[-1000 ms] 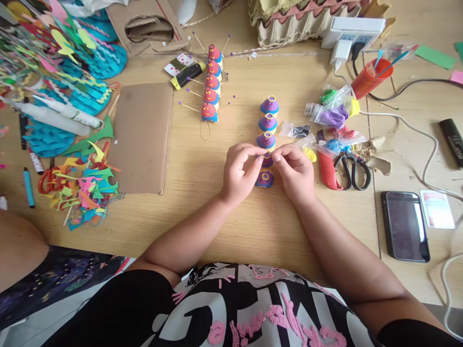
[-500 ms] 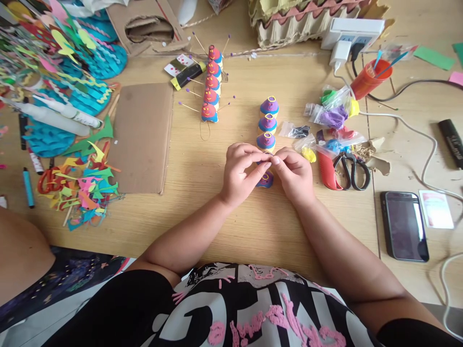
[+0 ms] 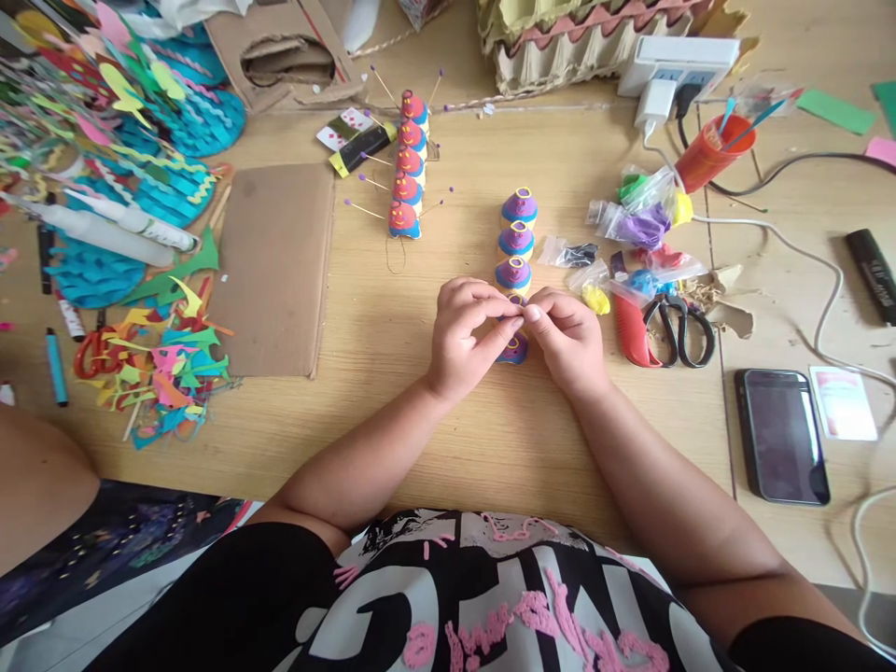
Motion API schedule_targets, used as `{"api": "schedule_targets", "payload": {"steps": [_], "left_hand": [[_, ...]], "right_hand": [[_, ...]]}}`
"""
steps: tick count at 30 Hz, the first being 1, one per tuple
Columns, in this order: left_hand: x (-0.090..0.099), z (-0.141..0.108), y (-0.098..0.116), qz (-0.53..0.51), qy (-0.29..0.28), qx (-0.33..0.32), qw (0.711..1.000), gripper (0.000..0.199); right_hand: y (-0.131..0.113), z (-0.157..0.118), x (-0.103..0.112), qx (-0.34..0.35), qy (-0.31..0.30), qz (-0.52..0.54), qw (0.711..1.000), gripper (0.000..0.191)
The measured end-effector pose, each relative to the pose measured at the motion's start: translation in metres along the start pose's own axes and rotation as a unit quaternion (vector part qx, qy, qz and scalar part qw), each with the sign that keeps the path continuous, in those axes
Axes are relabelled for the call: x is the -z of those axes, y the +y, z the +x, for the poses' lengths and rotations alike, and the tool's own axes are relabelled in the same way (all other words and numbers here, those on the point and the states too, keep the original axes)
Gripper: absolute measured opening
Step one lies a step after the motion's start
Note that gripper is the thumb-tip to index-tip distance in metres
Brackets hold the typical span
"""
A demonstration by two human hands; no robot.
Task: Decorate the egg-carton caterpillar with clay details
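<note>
My left hand (image 3: 469,336) and my right hand (image 3: 568,341) meet fingertip to fingertip above the near end of a row of purple and blue cones with yellow rings (image 3: 516,240). Both pinch at the same spot; whatever is between the fingertips is too small to make out. The hands partly cover the nearest cones. Further left stands a similar row of red and blue cones (image 3: 407,161) with faces and purple-tipped sticks poking out at the sides.
Left lie a cardboard sheet (image 3: 270,271), paper scraps (image 3: 168,383) and blue decorated pieces (image 3: 161,187). Right are clay bags (image 3: 642,224), black-handled cutters (image 3: 678,331), a red cup (image 3: 710,154), a phone (image 3: 782,437) and cables. Another person's arm (image 3: 42,485) shows at left.
Both hands stay pinched together in nearly the same place, with only a slight shift of the fingertips. The whole view has moved very slightly.
</note>
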State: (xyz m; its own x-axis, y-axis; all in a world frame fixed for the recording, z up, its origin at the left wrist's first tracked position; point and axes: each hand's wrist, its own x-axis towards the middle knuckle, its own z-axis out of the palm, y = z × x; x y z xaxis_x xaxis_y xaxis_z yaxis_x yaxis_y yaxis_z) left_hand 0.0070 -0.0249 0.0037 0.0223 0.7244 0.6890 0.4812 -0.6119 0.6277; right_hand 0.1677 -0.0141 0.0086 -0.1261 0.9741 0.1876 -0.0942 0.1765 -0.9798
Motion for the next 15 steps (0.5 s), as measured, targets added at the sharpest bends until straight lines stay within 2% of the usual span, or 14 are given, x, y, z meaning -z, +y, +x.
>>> {"api": "schedule_targets", "payload": {"steps": [8, 15], "left_hand": [[0.0011, -0.0009, -0.0013, -0.024, 0.003, 0.028, 0.999, 0.008], [-0.0005, -0.0051, -0.0057, -0.140, -0.003, 0.159, 0.977, 0.013]], "right_hand": [[-0.0005, -0.0004, -0.0016, -0.016, 0.022, 0.028, 0.999, 0.035], [0.0066, 0.0026, -0.0018, -0.067, 0.103, 0.082, 0.989, 0.042]]}}
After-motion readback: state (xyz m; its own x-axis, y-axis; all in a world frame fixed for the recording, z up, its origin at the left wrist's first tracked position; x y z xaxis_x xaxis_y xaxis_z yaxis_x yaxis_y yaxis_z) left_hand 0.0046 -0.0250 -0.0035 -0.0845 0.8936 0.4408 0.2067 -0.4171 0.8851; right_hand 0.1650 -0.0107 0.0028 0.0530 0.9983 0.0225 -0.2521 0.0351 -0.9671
